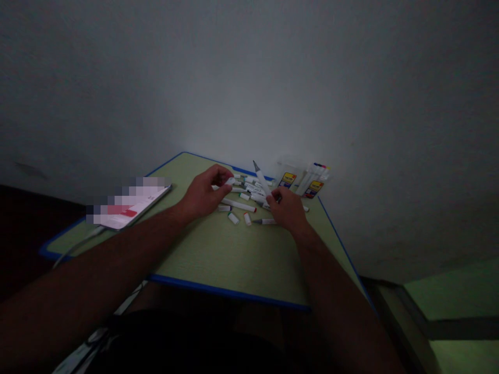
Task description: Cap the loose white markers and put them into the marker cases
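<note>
My right hand (287, 208) is closed around the lower part of a white marker (262, 179), whose bare dark tip points up and to the left. To the left, my left hand (206, 193) pinches a small white marker cap (231, 181) between thumb and fingers. Between and behind the hands lies a loose pile of white markers (255, 190). In front of it are a marker with a red end (242, 206), an uncapped marker (265, 222) partly under my right hand, and several loose caps, among them a green-ended cap (233, 218) and an orange-ended cap (247, 218).
Two clear plastic cases (287, 179) with yellow labels stand at the back right, one with a few coloured ends showing. A lit tablet or phone (128, 214) lies at the left, with a white cable (80, 243). The blue-edged table (230, 259) meets a grey wall.
</note>
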Tool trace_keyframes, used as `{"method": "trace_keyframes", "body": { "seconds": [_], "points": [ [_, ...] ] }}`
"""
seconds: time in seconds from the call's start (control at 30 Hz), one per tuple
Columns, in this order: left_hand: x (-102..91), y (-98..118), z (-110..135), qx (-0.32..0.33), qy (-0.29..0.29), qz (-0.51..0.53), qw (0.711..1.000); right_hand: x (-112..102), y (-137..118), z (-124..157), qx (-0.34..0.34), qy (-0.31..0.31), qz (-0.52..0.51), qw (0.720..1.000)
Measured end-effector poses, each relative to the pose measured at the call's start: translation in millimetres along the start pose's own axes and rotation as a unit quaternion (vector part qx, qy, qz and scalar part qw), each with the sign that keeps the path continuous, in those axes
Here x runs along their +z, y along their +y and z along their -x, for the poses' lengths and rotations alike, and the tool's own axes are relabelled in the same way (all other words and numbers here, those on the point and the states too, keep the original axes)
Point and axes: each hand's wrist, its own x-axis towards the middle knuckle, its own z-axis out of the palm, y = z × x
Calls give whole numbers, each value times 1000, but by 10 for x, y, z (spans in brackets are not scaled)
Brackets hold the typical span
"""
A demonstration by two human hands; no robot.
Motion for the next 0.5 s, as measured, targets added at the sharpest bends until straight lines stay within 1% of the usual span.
{"method": "trace_keyframes", "body": {
  "seconds": [0.07, 0.13, 0.17, 0.23, 0.3, 0.37, 0.5],
  "points": [
    [5, 14, -9, -27, 5, 65, 997, 5, -6, 3, 1, 6, -13, 1000],
    [1, 19, -27, -70, 21, 156, 985, 11, -16, 7, 5, 9, -18, 1000],
    [-7, 19, -39, -100, 30, 207, 973, 14, -21, 9, 8, 9, -19, 1000],
    [-36, 20, -66, -171, 45, 302, 937, 21, -32, 14, 11, 5, -18, 1000],
    [-76, 21, -93, -226, 53, 367, 901, 26, -42, 18, 12, -1, -16, 1000],
    [-115, 18, -113, -245, 50, 403, 880, 28, -50, 21, 15, -3, -14, 1000],
    [-145, 6, -128, -257, 46, 426, 866, 27, -61, 25, 19, -1, -13, 1000]
  ]
}}
